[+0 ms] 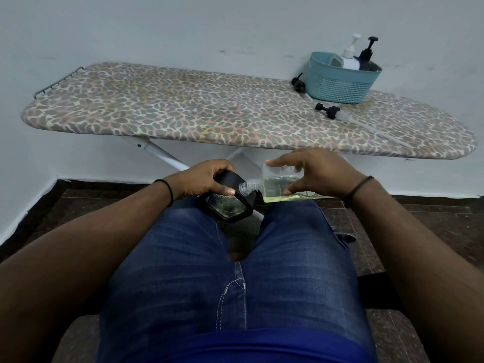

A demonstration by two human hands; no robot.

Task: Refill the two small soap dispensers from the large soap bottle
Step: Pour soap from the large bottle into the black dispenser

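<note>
My right hand grips a clear bottle of pale yellow soap, tipped on its side with its open threaded neck pointing left. The neck sits at the mouth of a small black dispenser, which my left hand holds above my knees. Two black pump heads lie on the ironing board, one beside the basket and one in front of it with its clear tube. In the teal basket stand a white pump bottle and a black pump bottle.
The leopard-print ironing board stands against a white wall, its white legs crossing behind my hands. I sit on a seat with my jeans-clad thighs below the bottles. Dark tiles cover the floor.
</note>
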